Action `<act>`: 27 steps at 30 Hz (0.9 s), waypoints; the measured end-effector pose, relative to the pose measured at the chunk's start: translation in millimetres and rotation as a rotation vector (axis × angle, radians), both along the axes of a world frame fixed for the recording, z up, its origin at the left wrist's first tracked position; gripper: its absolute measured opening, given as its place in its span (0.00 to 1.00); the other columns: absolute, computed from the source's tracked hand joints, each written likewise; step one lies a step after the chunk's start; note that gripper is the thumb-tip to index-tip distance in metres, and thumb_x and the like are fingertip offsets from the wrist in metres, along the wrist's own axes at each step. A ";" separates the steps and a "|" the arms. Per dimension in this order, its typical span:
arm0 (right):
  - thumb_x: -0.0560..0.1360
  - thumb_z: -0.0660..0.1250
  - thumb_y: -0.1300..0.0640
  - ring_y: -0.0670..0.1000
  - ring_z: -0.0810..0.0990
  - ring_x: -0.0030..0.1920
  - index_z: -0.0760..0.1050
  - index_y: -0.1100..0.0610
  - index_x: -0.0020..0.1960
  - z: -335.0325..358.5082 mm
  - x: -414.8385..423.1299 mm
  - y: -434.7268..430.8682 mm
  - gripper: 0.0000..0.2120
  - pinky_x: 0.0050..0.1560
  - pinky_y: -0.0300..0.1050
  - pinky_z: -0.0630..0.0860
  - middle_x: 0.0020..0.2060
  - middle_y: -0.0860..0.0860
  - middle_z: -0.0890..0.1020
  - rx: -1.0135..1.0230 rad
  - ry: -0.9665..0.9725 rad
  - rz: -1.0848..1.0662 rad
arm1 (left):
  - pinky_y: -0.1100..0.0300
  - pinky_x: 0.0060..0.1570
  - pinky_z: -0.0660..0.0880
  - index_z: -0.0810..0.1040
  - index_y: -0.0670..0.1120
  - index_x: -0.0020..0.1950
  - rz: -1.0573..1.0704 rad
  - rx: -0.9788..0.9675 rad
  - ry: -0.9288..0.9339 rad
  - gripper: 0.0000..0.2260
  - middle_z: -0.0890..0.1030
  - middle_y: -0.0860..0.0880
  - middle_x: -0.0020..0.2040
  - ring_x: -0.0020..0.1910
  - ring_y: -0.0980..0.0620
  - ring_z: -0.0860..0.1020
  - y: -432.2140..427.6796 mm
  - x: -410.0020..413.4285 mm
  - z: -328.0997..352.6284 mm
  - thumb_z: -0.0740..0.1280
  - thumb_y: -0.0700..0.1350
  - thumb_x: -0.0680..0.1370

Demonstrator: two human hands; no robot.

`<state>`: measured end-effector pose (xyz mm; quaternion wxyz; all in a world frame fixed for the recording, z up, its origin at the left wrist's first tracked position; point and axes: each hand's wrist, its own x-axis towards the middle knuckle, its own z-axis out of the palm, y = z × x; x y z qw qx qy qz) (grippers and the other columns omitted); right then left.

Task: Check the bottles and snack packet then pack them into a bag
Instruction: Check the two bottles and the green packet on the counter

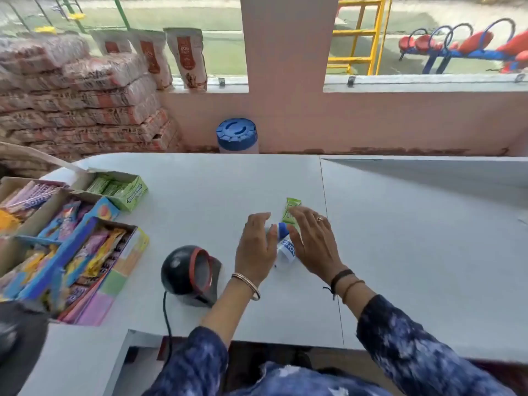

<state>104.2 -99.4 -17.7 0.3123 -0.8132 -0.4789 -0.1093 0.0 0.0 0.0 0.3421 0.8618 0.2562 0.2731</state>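
Left hand (257, 247) and right hand (313, 244) hover side by side over the white counter (400, 238), fingers spread wide, palms down; neither clearly grips anything, contact with items hard to tell. Between the two hands lies a small bottle (285, 247) with a blue cap, on its side, white label with blue print; a second bottle is not distinguishable. Green snack packet (291, 210) sits just beyond the right hand's fingertips, partly covered by them. Black barcode scanner (190, 274) stands near the left wrist, to its left; open candy boxes (85, 238) further left of the left hand.
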 end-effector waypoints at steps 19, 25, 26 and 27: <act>0.64 0.70 0.57 0.52 0.79 0.52 0.73 0.54 0.59 -8.1 14.6 -32.7 0.23 0.55 0.47 0.76 0.52 0.52 0.81 0.064 0.985 0.155 | 0.63 0.49 0.74 0.68 0.48 0.61 0.013 -0.627 -0.065 0.20 0.76 0.47 0.55 0.52 0.51 0.76 -30.5 -23.9 -31.6 0.60 0.48 0.69; 0.63 0.69 0.49 0.49 0.82 0.49 0.74 0.55 0.58 6.6 24.4 -18.8 0.24 0.48 0.44 0.79 0.50 0.51 0.83 0.163 1.392 0.199 | 0.73 0.47 0.75 0.56 0.52 0.62 -0.061 -0.673 -0.047 0.32 0.66 0.58 0.60 0.54 0.58 0.75 -72.0 -11.9 -33.1 0.73 0.46 0.67; 0.63 0.69 0.48 0.50 0.82 0.50 0.74 0.55 0.58 6.0 24.2 -16.9 0.25 0.50 0.46 0.79 0.50 0.52 0.83 0.165 1.407 0.195 | 0.73 0.47 0.75 0.56 0.51 0.61 -0.026 -0.681 -0.077 0.33 0.66 0.55 0.61 0.54 0.56 0.76 -75.2 -7.6 -31.1 0.75 0.45 0.67; 0.64 0.69 0.47 0.51 0.82 0.49 0.74 0.55 0.58 5.7 23.8 -15.1 0.25 0.52 0.48 0.79 0.50 0.52 0.83 0.166 1.416 0.191 | 0.72 0.47 0.76 0.57 0.51 0.61 0.010 -0.693 -0.113 0.32 0.67 0.52 0.62 0.53 0.54 0.77 -77.7 -3.7 -29.5 0.75 0.44 0.67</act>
